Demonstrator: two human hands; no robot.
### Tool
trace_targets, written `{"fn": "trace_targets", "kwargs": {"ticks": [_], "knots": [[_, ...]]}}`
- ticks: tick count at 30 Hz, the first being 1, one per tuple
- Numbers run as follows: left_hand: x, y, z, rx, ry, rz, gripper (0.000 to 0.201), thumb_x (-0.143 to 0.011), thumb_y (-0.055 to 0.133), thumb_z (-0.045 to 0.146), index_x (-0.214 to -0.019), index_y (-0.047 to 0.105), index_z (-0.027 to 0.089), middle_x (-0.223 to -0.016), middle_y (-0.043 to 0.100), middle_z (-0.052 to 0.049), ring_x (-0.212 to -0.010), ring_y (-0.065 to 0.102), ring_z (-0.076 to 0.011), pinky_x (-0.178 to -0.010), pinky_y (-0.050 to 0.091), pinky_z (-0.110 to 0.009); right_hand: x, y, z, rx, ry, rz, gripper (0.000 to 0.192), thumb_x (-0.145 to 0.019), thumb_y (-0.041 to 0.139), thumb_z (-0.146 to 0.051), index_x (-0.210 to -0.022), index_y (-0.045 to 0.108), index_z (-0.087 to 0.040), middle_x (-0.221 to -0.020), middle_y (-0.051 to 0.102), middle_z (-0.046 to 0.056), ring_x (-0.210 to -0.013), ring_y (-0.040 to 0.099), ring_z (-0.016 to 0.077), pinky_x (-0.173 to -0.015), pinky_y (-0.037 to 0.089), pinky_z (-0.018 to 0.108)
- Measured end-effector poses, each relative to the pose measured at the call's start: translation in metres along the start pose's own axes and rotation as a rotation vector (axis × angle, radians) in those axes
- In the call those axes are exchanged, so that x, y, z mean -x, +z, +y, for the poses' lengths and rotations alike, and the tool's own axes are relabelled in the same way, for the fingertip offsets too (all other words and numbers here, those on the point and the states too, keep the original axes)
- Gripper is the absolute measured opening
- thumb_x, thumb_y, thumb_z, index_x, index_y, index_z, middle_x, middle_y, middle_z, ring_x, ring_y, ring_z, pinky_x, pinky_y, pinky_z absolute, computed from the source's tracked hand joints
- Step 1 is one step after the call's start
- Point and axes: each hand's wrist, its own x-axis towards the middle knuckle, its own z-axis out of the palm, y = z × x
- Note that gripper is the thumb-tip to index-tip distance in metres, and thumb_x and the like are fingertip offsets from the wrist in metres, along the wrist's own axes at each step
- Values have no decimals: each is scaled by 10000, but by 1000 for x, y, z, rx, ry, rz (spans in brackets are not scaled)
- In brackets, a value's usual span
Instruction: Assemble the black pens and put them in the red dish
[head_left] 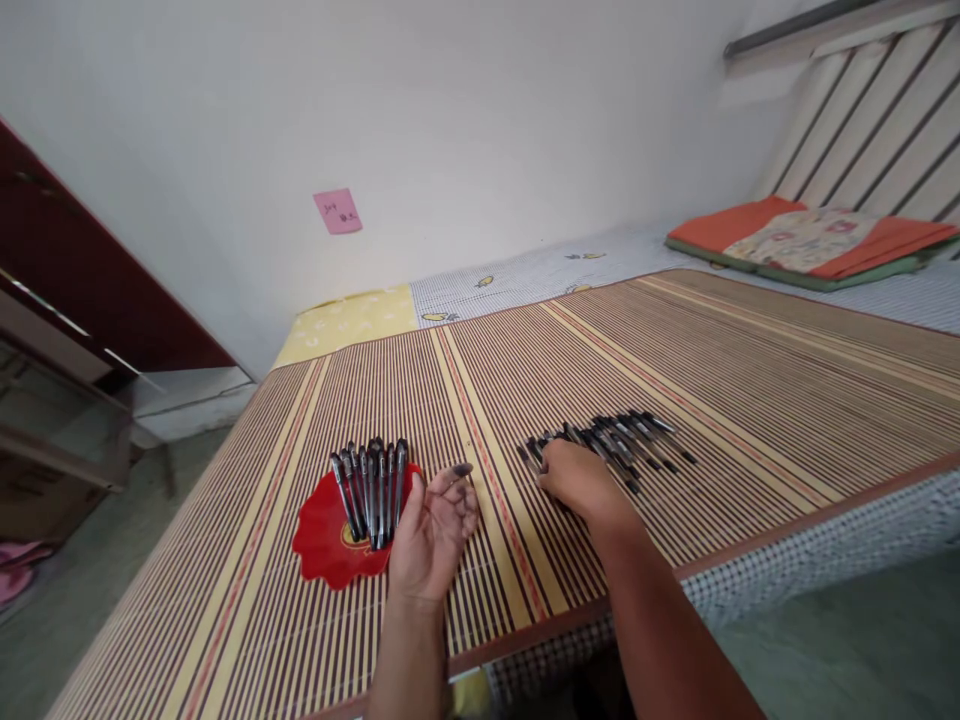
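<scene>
**Two hands at two groups of pens on a striped mat**

Your left hand (435, 530) rests palm up on the striped bamboo mat (750, 360), fingers loosely curled and released, holding nothing; ink-dark smudges mark the fingertips. Its thumb side lies just beside the row of dark capped pens (371, 490), which stand side by side on a flat red plastic piece with a wavy edge (322, 545). Your right hand (577, 480) lies palm down, forearm angled in from the lower right, with its fingers on the near-left end of a loose heap of dark pens (615, 440); whether they pinch a pen cannot be told, since the fingertips are hidden. The two pen groups lie well apart, with bare mat between them. The mat's near edge runs just below both wrists; beyond the heap the mat stretches bare towards an orange and floral folded cushion (810, 240) by the slatted headboard (877, 120). A pink paper note (337, 211) sticks to the white wall (487, 110).
</scene>
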Motion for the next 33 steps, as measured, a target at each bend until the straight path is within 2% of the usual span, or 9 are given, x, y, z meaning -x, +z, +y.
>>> {"fn": "trace_targets", "kwargs": {"ticks": [8,11,14,17,20,23,25,30,33], "knots": [[-2,4,-9,-103,-23,24,432,-941,606,445,-1086,707,51,-784,658,-66,-767,663,-178,-660,535,-242,3,7,-14,-26,-69,-24,160,-802,629,-170,-921,726,-124,-973,756,196,-965,722,306,-750,473,328],[0,10,-6,11,-27,-25,665,-958,431,621,-1271,627,68,-1114,700,-194,-1027,678,-277,-798,564,-326,4,12,-19,-61,-104,-23,162,-813,647,-221,-930,720,-136,-977,760,173,-961,722,290,-746,461,312],[1,13,-3,135,20,-49,853,-923,339,723,-1499,394,96,-1445,530,-245,-1362,480,-355,-1061,463,-452,3,18,-23,-90,-129,-27,186,-814,678,-293,-913,720,-141,-942,765,161,-940,724,288,-736,456,307],[2,11,0,193,47,-79,952,-898,365,748,-1574,203,97,-1543,416,-247,-1448,361,-353,-1162,353,-471,1,19,-24,-116,-141,-23,238,-849,655,-372,-843,722,-144,-891,762,168,-900,725,292,-738,463,322],[2,11,3,188,70,-86,977,-892,380,748,-1586,152,100,-1582,353,-240,-1467,328,-339,-1188,315,-463,1,12,-26,-311,-154,121,376,-961,486,-429,-913,724,-141,-935,760,176,-927,716,279,-811,484,347],[5,18,8,120,122,-58,957,-888,356,761,-1582,201,121,-1589,356,-213,-1475,318,-322,-1184,328,-456,7,3,-41,-668,-257,339,469,-1023,336,-419,-1214,656,-134,-1212,706,179,-1167,642,253,-1003,454,371],[8,28,8,39,178,-13,901,-886,350,767,-1562,298,174,-1586,387,-162,-1485,302,-297,-1176,348,-434,18,1,-60,-866,-370,398,525,-1032,308,-450,-1409,519,-151,-1454,553,160,-1378,481,231,-1149,349,397],[20,55,4,-203,344,159,680,-920,338,729,-1389,581,300,-1563,450,-15,-1505,257,-223,-1208,282,-354,66,11,-115,-1073,-573,248,666,-1030,312,-522,-1596,157,-206,-1669,199,88,-1540,157,231,-1257,181,473],[28,57,19,-332,509,255,609,-961,291,681,-1335,621,331,-1585,413,54,-1511,226,-163,-1213,225,-270,100,17,-137,-1079,-678,74,639,-1033,299,-526,-1598,107,-298,-1683,134,-11,-1546,110,212,-1271,163,469]]}}
